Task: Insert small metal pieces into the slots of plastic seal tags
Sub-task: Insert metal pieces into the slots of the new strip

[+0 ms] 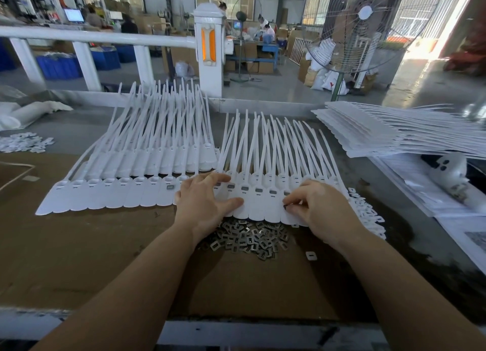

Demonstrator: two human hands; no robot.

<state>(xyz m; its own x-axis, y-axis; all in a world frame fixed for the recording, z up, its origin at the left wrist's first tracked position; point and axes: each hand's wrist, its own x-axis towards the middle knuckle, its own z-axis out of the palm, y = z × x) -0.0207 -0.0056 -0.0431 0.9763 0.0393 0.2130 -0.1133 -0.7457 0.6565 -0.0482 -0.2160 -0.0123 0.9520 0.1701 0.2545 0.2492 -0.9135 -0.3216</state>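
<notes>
Your left hand (207,195) lies flat with straight fingers on the front row of white seal tags (147,193), pinning their wide ends to the cardboard on the counter (79,258). Your right hand (319,206) has its fingertips drawn together on a small dark metal piece (285,206), pinched just above the wide end of one tag near the right of the row. Several slots between your hands already show grey inserts; the slots to the left of your left hand look mostly unfilled, apart from one. The loose heap of metal pieces (249,236) sits just in front of the row, between your wrists, within easy reach. These pieces look thin, stiff and light, probably slick, so take each by its edges with thumb and forefinger rather than flat, and keep it level as you seat it. The tags are light, bendy plastic with long springy tails curling up behind, and they will likely skate on the cardboard unless you press down beside the slot you are filling. More tags are stacked at the far right (381,130).
</notes>
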